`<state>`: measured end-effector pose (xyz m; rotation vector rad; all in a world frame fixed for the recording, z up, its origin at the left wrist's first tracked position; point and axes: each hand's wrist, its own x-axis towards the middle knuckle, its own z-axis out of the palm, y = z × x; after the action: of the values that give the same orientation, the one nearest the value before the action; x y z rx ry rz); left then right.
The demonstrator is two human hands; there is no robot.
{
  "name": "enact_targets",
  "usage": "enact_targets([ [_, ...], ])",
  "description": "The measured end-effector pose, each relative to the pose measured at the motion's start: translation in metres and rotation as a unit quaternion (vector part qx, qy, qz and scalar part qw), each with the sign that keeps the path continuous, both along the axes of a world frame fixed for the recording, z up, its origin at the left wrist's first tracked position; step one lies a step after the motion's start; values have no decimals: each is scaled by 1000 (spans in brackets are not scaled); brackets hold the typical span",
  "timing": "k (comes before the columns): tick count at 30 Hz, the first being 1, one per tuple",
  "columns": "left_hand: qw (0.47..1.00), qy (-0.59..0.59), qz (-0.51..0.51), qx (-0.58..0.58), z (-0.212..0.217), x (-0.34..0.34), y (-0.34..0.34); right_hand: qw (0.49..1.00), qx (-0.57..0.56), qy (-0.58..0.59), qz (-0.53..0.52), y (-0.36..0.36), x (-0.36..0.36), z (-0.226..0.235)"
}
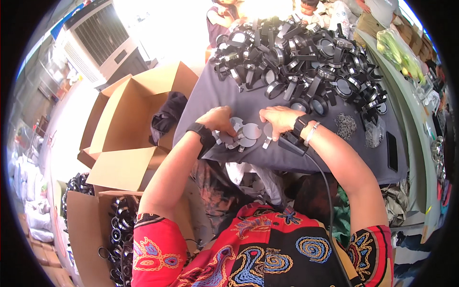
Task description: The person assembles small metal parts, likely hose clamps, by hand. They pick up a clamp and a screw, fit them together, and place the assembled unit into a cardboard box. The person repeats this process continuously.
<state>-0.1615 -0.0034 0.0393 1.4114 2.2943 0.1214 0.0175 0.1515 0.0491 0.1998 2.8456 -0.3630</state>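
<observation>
Grey table, two hands, several discs.

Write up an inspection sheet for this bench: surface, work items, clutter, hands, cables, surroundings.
Surface: grey cloth over the table.
Work items: grey discs under both hands; black ring pile at the far end.
Clutter: screw heap, clear bag, dark phone.
Hands: left hand and right hand rest on the discs, grip unclear; a black device lies under the right wrist.
Cables: black cable runs from the device toward the person.
Surroundings: open boxes at left, one box with rings, fan unit, people beyond.
</observation>
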Motion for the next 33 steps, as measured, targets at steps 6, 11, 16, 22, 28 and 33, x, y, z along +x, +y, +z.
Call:
enact_targets([
  [6, 999, -36, 17, -6, -5, -6, -1, 999, 14, 47, 21, 9, 6, -4],
  [11, 997, -53, -2, 64, -9, -8, -5, 972, -145, 169, 70, 14, 7, -15],
  [16, 986, -84, 5, 145, -11, 0, -13, 972, -105, 208, -19, -37, -5, -39],
  [22, 909, -346, 126, 195, -9, 20, -9, 944, -238, 207, -101, -42, -5, -36],
  [28, 895, -396, 36, 203, -27, 25, 2, 937, -229, 238, -111, -27, -1, -53],
  [33, 851, -486, -72, 184, -19, 36, 0, 936, -156, 316, -18, -19, -5, -63],
])
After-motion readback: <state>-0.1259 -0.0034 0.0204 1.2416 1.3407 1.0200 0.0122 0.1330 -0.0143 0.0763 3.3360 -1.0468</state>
